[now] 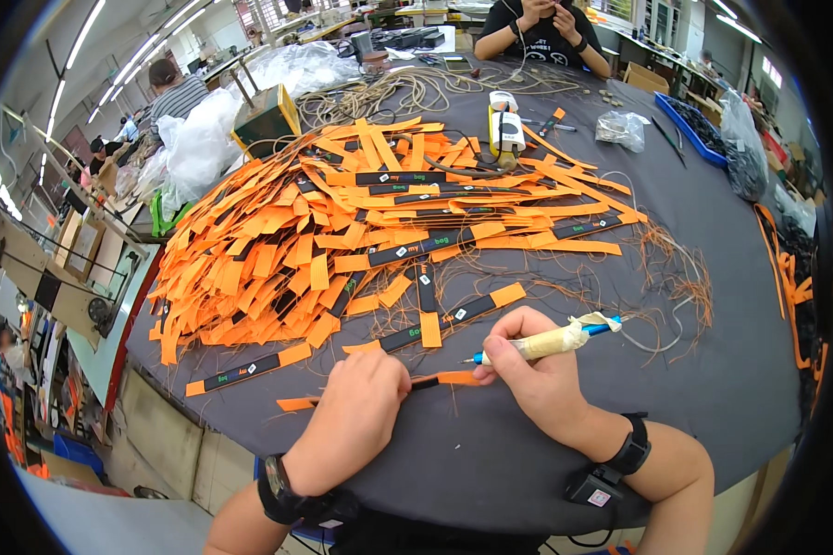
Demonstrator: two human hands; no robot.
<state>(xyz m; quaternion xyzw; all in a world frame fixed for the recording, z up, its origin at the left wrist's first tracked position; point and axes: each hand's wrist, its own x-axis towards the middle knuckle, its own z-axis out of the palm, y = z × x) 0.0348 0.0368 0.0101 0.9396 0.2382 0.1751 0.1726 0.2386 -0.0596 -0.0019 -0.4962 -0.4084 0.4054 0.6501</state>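
Just in front of me, my left hand (356,407) is closed on an orange-and-black fabric strap (455,378), covering its middle; both orange ends show. Wrapped in my right hand (548,384) is a pen-shaped tool (548,343) with cream tape around its body and blue ends. Its thin metal tip points left, just above the strap's right end. My right fingertips are close to that same end; whether they touch it, I cannot tell. Beyond my hands lie more such straps, including a single one (248,371) on the left and a large heap (250,254).
Loose thread ends (680,277) and a pale cord lie right of the heap. A white-and-yellow device (506,134), coiled rope (416,88), a small clear bag (622,129) and a blue tray (690,128) stand farther back. A person (541,42) sits across the dark table (565,490).
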